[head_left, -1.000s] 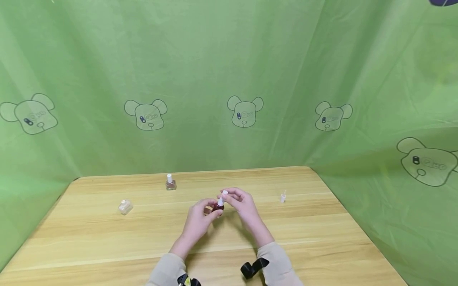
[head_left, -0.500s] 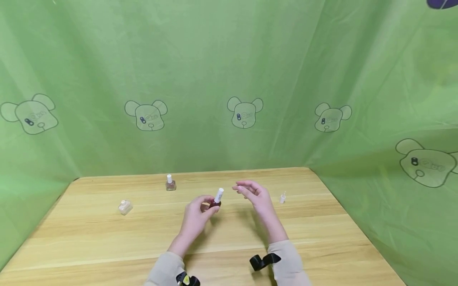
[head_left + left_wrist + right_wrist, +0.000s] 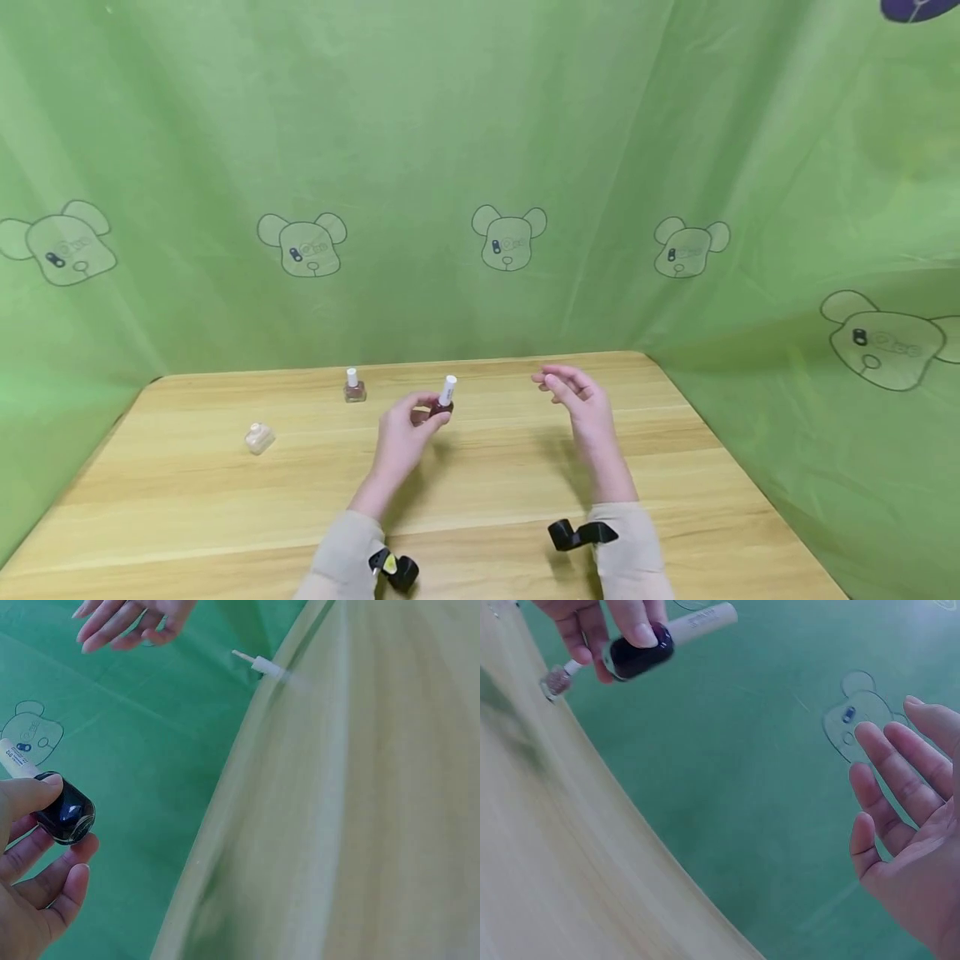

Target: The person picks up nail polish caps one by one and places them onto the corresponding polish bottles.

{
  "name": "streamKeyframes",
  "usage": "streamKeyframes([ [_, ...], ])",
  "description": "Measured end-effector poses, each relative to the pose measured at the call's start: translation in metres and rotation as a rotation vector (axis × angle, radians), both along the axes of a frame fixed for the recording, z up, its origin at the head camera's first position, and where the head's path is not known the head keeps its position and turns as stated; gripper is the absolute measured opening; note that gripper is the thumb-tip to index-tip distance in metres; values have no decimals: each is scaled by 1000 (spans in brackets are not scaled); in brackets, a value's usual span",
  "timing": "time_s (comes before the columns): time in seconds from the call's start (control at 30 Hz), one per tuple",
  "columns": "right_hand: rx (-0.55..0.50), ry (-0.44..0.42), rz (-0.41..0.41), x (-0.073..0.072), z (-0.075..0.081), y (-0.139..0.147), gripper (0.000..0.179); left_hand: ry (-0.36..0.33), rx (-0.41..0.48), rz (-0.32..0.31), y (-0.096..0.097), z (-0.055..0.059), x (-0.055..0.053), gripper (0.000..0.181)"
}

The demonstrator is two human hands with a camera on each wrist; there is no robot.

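My left hand [image 3: 400, 437] pinches a dark red nail polish bottle [image 3: 67, 811] between thumb and fingers, above the table. Its tall white cap [image 3: 448, 390] is on and points upward in the head view. My right hand [image 3: 592, 417] hovers to the right, apart from the bottle, fingers loosely bent and holding nothing; its palm and fingers [image 3: 904, 780] show in the right wrist view. A loose white brush cap [image 3: 268, 667] stands on the table with its brush up in the left wrist view; in the head view the right hand hides it.
A capless bottle of pale polish [image 3: 259, 439] sits at the left of the wooden table [image 3: 480, 542]. Toward the back edge stands a capped mauve polish bottle [image 3: 355, 391]. A green curtain [image 3: 405, 125] with bear prints encloses the back and sides.
My right hand has let go of the white cap and moved right and away. The left hand has carried the dark red bottle slightly up and left.
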State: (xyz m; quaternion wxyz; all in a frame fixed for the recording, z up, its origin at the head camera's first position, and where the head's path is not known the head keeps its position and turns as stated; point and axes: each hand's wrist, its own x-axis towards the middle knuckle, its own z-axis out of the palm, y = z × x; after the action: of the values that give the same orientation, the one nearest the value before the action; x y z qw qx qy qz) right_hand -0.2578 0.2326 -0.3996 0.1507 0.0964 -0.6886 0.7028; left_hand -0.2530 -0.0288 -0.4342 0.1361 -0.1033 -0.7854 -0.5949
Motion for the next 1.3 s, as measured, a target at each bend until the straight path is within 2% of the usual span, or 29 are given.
streamKeyframes([
  [0.4,-126,34,-158,0,0,35,23,5,68,47,0,2,-29,30],
  [0.7,-205,34,-272,4,-2,62,27,-38,112,45,0,-5,-51,33],
  [0.93,-214,46,-338,1,-15,83,30,-54,148,48,-1,-17,-68,34],
  [1.03,-184,-3,-358,0,-22,90,36,-70,170,50,-1,-23,-75,34],
  [1.3,-103,-219,-357,-1,-43,107,55,-94,182,41,0,-32,-91,33],
])
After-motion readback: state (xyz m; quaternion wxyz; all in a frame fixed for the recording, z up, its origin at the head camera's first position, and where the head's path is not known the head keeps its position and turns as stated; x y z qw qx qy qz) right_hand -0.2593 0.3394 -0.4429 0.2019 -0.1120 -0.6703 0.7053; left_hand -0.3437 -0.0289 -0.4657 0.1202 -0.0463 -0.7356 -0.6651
